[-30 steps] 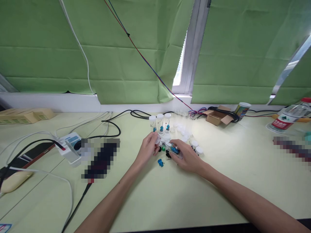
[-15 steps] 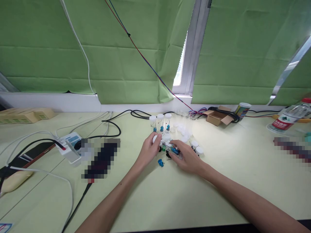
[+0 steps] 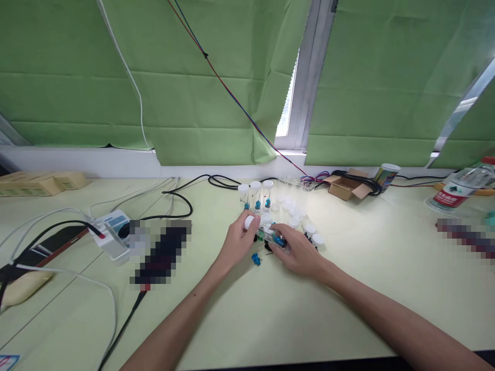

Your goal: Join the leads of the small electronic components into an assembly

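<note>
Loose part: a blue component [image 3: 256, 258] lies bare on the table [image 3: 270, 314] at 6 o'clock of the hands, not yet in any tube.
Left hand [image 3: 236, 242]: grip closed on the white cap [image 3: 249, 222] at the end of the clear tube.
Right hand [image 3: 297, 252]: grip wrapped around the clear tube [image 3: 270, 236], which lies tilted between both hands just above the table; blue and green parts show inside.
Progress: by my judgement this tube is filled and being capped; the loose part and spare caps remain.
Finished tubes: three capped tubes [image 3: 255, 195] stand upright at 12 o'clock, each with a blue part.
Spare caps [image 3: 313, 234]: scattered at 2 o'clock, touching nothing held.
In the way: little; black cables [image 3: 181, 203] at 10 o'clock stay well apart.
Far right: cardboard box [image 3: 346, 186], can [image 3: 386, 175], water bottle [image 3: 462, 186].
</note>
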Demonstrator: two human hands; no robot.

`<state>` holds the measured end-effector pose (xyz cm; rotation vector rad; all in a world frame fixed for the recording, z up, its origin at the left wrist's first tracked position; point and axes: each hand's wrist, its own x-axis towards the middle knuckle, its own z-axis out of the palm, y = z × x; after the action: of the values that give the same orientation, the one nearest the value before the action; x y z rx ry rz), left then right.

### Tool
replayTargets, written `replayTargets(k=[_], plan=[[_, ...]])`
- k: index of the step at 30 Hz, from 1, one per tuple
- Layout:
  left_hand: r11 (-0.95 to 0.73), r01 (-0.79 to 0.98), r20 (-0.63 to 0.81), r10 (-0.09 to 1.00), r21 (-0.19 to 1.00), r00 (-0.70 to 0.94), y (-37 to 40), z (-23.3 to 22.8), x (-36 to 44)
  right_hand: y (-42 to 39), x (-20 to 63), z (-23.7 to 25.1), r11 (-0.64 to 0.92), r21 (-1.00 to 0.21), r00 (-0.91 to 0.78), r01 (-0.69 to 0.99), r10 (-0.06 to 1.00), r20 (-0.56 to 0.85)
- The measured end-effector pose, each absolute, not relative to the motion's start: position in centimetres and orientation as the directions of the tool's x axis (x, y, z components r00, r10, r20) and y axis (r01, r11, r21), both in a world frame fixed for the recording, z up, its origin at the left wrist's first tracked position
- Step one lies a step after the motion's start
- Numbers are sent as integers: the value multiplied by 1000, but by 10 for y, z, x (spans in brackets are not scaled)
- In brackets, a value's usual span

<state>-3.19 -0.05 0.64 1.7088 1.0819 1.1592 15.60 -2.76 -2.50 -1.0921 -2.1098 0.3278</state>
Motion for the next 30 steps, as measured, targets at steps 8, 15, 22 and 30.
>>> replayTargets(k=[8, 15, 22, 30], plan=[[-324, 222, 282, 938, 919, 203, -3, 7, -31, -27, 156, -25, 606, -520, -378, 602, 790, 483], [-339, 238, 304, 937, 910, 173, -4, 4, -29, -27, 156, -25, 610, -519, -380, 599, 787, 486], [-347, 266, 314, 936, 899, 159, -5, 3, -29, -27, 156, -25, 597, -516, -382, 614, 797, 468], [-370, 288, 340, 928, 883, 151, -5, 3, -28, -27, 157, -26, 601, -515, -387, 611, 795, 468]])
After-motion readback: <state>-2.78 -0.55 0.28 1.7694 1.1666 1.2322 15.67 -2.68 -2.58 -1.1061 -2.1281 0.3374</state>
